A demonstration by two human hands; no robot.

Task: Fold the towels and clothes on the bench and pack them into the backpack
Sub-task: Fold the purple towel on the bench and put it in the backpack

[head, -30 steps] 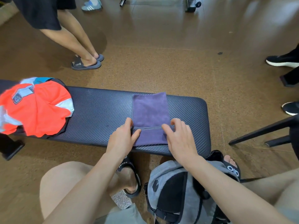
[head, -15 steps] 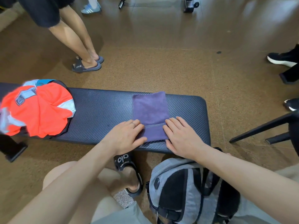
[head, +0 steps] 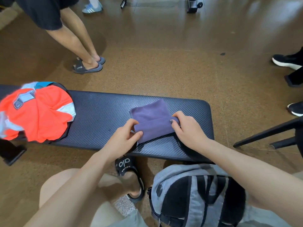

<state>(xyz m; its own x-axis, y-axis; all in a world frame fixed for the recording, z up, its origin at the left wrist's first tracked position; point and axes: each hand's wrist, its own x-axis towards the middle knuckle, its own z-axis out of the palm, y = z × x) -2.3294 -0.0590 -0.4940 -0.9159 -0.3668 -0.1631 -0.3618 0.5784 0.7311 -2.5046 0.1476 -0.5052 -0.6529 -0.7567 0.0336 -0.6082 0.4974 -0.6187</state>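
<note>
The towel (head: 151, 118) is purple. The bench (head: 101, 115) is dark blue-black with tiny slanted lines. The shirt (head: 37, 112) at left is bright orange and grey.

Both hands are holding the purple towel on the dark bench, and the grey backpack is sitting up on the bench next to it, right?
Not quite. Both hands, left and right, do hold the purple towel on the dark padded bench, but the grey backpack sits on the floor in front of the bench, as the head view shows.
</note>
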